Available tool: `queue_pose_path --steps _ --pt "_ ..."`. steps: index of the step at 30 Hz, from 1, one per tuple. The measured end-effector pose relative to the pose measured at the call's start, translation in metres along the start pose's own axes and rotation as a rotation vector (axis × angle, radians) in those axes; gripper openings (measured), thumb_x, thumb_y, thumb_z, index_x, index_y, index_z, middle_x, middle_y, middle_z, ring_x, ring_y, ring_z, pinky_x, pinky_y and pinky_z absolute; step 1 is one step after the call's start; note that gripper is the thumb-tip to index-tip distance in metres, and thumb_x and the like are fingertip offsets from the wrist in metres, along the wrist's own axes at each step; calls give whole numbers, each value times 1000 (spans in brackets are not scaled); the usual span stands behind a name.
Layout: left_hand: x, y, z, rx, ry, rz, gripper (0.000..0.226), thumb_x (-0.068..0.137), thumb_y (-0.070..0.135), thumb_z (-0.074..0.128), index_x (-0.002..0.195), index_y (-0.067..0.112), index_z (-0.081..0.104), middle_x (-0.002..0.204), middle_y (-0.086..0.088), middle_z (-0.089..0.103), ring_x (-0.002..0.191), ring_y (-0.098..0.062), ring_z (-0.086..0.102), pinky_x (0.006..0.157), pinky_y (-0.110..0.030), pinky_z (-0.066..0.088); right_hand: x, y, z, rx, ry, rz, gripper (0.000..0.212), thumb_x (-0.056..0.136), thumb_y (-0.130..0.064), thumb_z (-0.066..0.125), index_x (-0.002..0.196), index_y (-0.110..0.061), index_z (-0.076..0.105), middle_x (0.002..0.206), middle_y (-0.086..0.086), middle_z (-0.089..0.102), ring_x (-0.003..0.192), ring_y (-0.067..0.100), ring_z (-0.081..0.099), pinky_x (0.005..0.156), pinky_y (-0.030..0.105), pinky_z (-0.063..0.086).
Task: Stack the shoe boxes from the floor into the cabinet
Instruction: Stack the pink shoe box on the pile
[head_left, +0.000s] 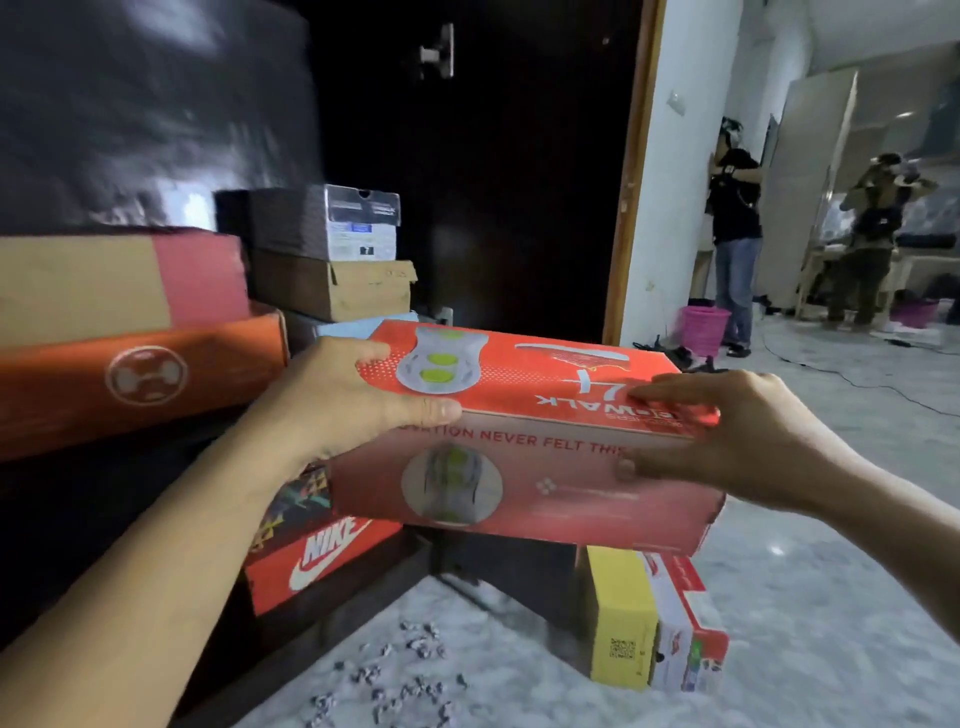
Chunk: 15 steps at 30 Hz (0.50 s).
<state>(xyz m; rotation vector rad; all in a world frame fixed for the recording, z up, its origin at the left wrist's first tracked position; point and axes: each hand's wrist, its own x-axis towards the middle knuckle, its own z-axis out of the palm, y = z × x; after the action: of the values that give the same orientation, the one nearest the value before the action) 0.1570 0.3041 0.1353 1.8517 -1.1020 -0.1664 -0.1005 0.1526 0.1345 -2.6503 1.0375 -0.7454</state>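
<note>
I hold a red shoe box (524, 441) in the air in front of the dark cabinet (156, 119). My left hand (343, 395) grips its left end, thumb along the lid's front edge. My right hand (737, 431) grips its right end, fingers on the lid and thumb on the front side. Inside the cabinet lie an orange box (140, 379) with a tan and red box (119, 286) on it. Behind these stands a stack with a grey box (332, 223) on a brown one (337, 291). A Nike box (317, 561) sits lower down. On the floor stands a yellow and red box (654, 623).
The open dark cabinet door (493, 171) stands behind the box. Small debris (395, 675) is scattered on the grey floor. Two people (732, 234) stand far right by a pink basket (704, 327), and a cable runs across the floor there.
</note>
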Motion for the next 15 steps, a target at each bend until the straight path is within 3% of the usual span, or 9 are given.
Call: queue_pose_path --steps 3,5,9,12,13,15 --pt "3 -6 -39 -1 124 -9 122 18 69 86 126 17 62 121 10 62 103 -11 63 95 -28 47 31 -30 10 36 -11 -96 70 61 -54 79 126 -40 58 109 -12 64 71 -1 58 56 11 44" --pt "4 -10 -65 -31 170 -37 137 17 67 87 137 13 51 129 0 61 114 -15 59 104 -33 43 53 -50 18 55 -31 -148 73 59 -52 81 127 -39 58 97 -17 58 69 -5 55 61 13 46" --pt "6 -14 -111 -94 304 -56 113 30 41 87 132 6 54 126 -5 62 112 -15 59 99 -28 45 104 -90 29 78 -75 -290 79 52 -47 87 125 -39 59 99 -17 61 83 2 62 81 23 53" --pt "13 -12 -140 -71 412 -52 49 45 24 91 85 18 63 71 15 69 60 8 63 62 -9 51 141 -120 28 119 -54 -386 74 54 -37 90 123 -37 63 104 -14 65 88 4 62 84 22 51" --pt "17 -11 -149 -59 472 -38 44 48 23 91 79 22 60 57 20 64 51 10 60 54 -6 47 153 -131 27 141 -43 -415 72 54 -34 90 122 -37 64 104 -14 65 88 3 62 84 21 50" --pt "29 -9 -170 -33 583 -29 63 36 36 91 91 21 63 64 20 64 62 5 61 65 -16 49 180 -155 24 187 -17 -477 70 55 -32 90 121 -35 65 108 -13 67 92 5 63 88 24 52"
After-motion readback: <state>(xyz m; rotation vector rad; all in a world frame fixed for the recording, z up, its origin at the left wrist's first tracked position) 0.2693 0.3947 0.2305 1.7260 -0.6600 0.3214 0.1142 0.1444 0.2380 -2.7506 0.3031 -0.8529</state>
